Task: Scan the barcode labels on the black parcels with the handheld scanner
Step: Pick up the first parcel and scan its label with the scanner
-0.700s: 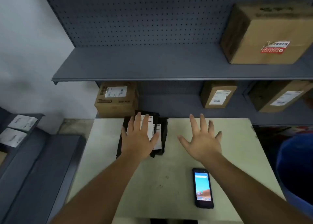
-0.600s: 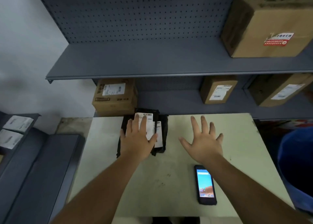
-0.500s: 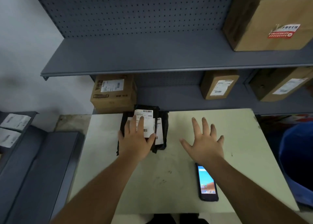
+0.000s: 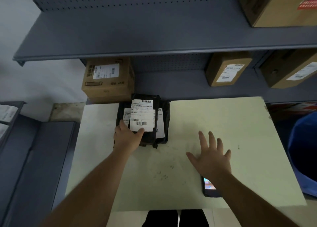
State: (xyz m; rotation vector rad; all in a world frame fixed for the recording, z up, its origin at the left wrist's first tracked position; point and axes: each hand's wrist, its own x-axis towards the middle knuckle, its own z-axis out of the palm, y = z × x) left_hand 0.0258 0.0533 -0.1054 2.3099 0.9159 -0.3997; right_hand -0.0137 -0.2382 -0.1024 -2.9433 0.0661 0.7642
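A stack of black parcels with white barcode labels lies at the far left of the pale table. My left hand grips the near left corner of the top parcel, thumb on the lower edge of its label. My right hand hovers flat over the table with its fingers spread and nothing in it. The handheld scanner, a dark phone-like device with a lit screen, lies on the table partly hidden under my right wrist.
Labelled cardboard boxes stand on the lower grey shelf behind the table. A large box sits on the upper shelf. A blue bin stands at the right, a grey cabinet at the left.
My left hand slid back from lying flat on the parcels and closed on the top parcel's near corner, uncovering the label. My right hand drew back over the scanner.
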